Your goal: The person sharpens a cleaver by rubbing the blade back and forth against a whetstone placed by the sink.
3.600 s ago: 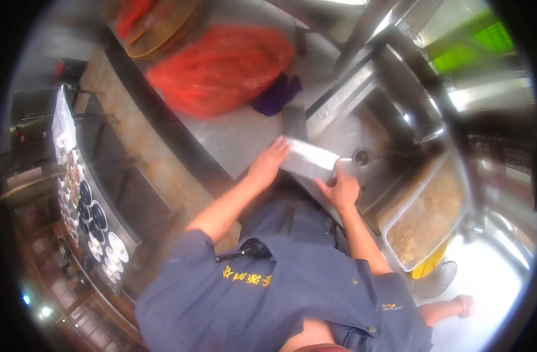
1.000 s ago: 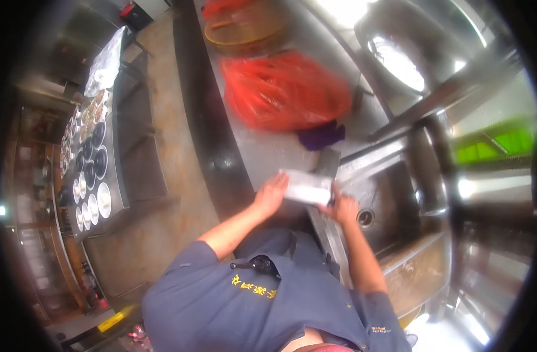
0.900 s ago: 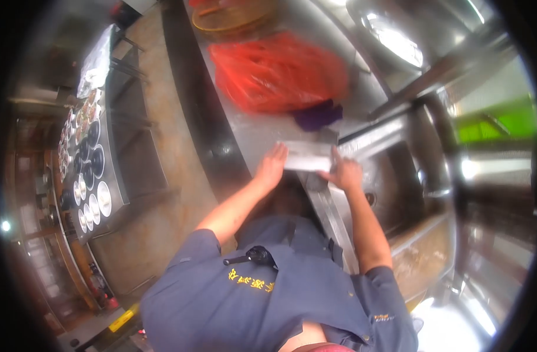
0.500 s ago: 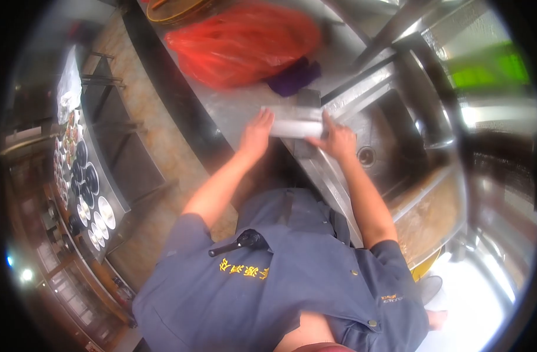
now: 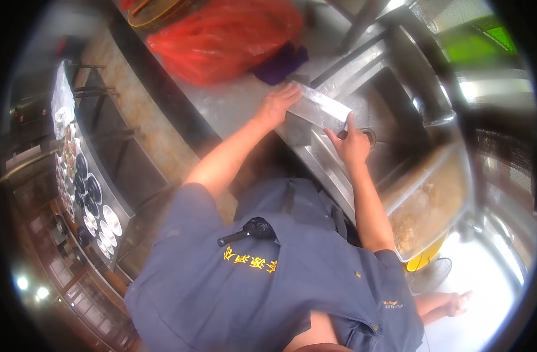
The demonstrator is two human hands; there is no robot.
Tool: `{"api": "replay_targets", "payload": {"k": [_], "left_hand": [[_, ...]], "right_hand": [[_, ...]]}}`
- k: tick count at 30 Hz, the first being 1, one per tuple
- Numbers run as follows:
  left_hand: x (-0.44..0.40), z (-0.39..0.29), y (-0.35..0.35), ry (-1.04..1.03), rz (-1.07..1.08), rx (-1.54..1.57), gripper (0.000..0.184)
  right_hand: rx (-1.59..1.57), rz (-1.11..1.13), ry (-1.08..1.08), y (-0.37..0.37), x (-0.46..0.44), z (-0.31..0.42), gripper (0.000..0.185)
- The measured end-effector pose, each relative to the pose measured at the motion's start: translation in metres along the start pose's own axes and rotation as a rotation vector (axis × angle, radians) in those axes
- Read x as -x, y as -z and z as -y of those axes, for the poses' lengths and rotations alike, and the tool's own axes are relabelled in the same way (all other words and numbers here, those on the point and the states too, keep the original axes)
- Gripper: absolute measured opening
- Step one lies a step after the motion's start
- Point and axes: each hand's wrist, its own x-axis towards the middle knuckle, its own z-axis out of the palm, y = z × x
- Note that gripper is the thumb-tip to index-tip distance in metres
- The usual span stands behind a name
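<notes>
Head view: the left hand [image 5: 278, 107], unclenched, lays its fingers on one end of a broad metal blade [image 5: 322, 108]; the right hand [image 5: 354, 145] grasps the other end, index finger stretched along it. The blade lies over a grey block [image 5: 298, 131] — just beside the sink [image 5: 392, 111]. Farther off, a purple cloth [image 5: 283, 64] touches a red plastic bag [image 5: 221, 44]. Right of the sink — a white-rimmed tub [image 5: 403, 259] with brownish contents.
</notes>
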Motion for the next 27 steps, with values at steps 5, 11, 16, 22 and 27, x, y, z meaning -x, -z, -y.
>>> {"api": "replay_targets", "payload": {"k": [5, 11, 16, 22, 27], "left_hand": [[0.06, -0.057, 0.009, 0.152, 0.08, -0.001, 0.065], [0.019, 0.005, 0.008, 0.16, -0.014, -0.097, 0.061], [0.052, -0.032, 0.033, 0.231, -0.036, -0.184, 0.056], [0.11, -0.04, 0.039, 0.338, 0.019, -0.275, 0.058], [0.094, -0.021, 0.046, 0.415, -0.04, -0.31, 0.058]], "right_hand": [[0.03, 0.181, -0.009, 0.036, 0.069, 0.012, 0.102], [-0.062, 0.207, -0.004, 0.014, -0.026, 0.021, 0.101], [-0.01, 0.21, 0.199, 0.003, -0.029, 0.01, 0.104], [-0.023, 0.313, 0.321, -0.001, -0.029, 0.04, 0.107], [0.027, 0.388, 0.415, -0.004, -0.096, 0.061, 0.107]]}}
